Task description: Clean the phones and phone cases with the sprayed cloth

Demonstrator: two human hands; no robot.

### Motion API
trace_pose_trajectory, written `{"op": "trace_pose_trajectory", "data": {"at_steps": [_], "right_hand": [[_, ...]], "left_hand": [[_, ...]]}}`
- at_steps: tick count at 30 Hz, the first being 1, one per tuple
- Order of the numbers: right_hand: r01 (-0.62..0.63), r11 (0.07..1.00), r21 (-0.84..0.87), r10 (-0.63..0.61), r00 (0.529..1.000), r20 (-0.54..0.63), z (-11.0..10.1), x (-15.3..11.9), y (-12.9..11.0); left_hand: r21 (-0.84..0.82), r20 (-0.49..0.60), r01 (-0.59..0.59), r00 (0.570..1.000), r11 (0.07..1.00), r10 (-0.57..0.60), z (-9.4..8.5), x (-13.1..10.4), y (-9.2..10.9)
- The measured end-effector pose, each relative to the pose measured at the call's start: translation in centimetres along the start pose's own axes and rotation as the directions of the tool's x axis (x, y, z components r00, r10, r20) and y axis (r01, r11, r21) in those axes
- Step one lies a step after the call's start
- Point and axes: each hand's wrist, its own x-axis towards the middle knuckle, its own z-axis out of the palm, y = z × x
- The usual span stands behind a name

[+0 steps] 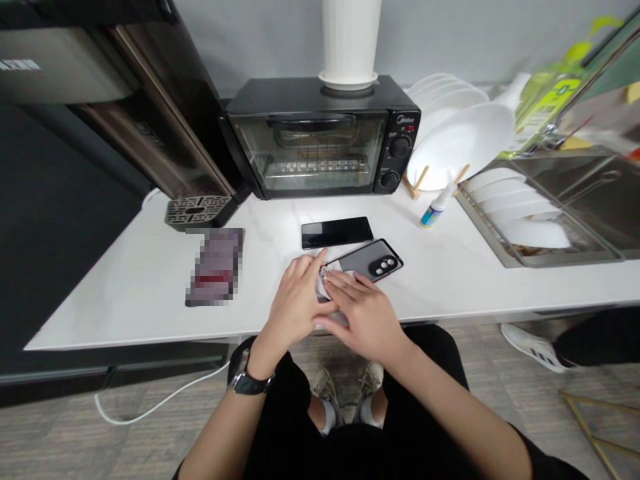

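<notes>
white tissue: we seemingly wiped the phone case.
right hand: fingers slightly spread.
left hand: thumb, index spread.
next: light pressure, we judged.

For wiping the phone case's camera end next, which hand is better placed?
Probably the right hand: it rests on the white wipe on the phone case, nearer the camera cutouts, while the left hand is towards the opposite end.

1 black-strapped watch, black sleeves, white socks, pale shoes.
</notes>
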Motion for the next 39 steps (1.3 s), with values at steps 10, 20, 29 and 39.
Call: {"op": "trace_pose_trajectory", "data": {"at_steps": [10, 20, 29, 39], "right_hand": [[-0.277, 0.908, 0.315, 0.382, 0.856, -0.348, -3.6, -2.2, 6.9], [-0.340, 0.827, 0.448, 0.561, 0.538, -0.629, -4.7, -2.0, 6.9], [-0.171, 0.985, 0.018, 0.161, 0.882, -0.443, -2.7, -0.1, 4.8], [0.144, 0.975, -0.169, -0.171, 0.972, -0.163, -1.2, 1.5, 1.4]], "left_hand": [[-0.220, -0.077, 0.018, 0.996, 0.975, -0.036, -0.5, -0.2, 0.4], [-0.368, -0.184, 0.050, 0.975, 0.928, -0.125, 0.0, -1.2, 1.1], [-0.143, -0.169, -0.083, 0.984, 0.986, 0.058, 0.7, -1.7, 1.3], [0.166, -0.184, -0.102, 0.974, 0.981, 0.132, 1.6, -1.8, 0.2]]}}
